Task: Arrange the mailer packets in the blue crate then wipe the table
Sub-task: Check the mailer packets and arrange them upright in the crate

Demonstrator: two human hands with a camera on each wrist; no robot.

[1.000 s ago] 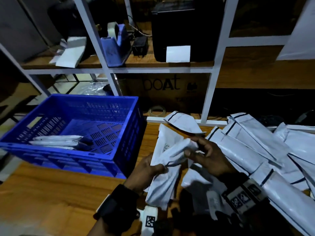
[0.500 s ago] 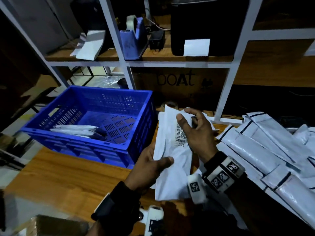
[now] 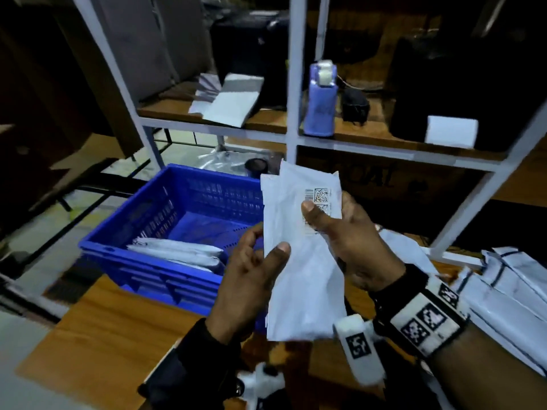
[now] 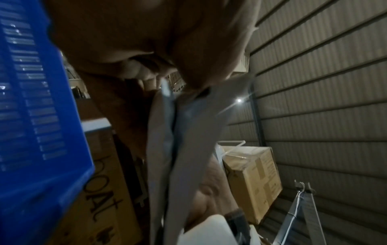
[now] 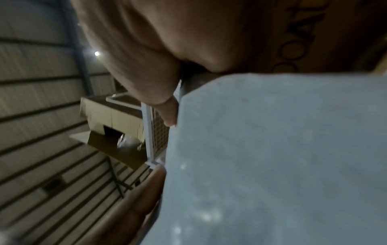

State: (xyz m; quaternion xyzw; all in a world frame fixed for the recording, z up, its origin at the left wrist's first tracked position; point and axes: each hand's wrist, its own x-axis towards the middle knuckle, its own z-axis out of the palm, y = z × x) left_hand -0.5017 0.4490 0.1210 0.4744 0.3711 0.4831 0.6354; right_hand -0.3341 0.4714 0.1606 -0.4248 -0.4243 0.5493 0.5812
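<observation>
Both hands hold a white mailer packet [image 3: 299, 261] upright in the air, just right of the blue crate [image 3: 165, 220]. My left hand [image 3: 254, 273] pinches its left edge with the thumb on the front. My right hand [image 3: 346, 232] grips its upper right part, thumb over the printed barcode label. The packet [image 4: 167, 149] runs edge-on under my left hand in the left wrist view. In the right wrist view the packet [image 5: 272, 157] fills the picture. A few white packets [image 3: 177, 253] lie flat inside the crate. A pile of packets [image 3: 503, 291] covers the wooden table [image 3: 97, 335] at the right.
A white metal shelf frame [image 3: 293, 84] stands behind the table. On it are a blue tape dispenser [image 3: 321, 102], white sheets [image 3: 231, 99] and a black box [image 3: 461, 93]. A cardboard box [image 3: 379, 179] sits under the shelf. The table's left edge runs beside the crate.
The packet, crumpled low over the table a second ago, has been straightened and lifted upright in both hands. My view has swung left toward the crate.
</observation>
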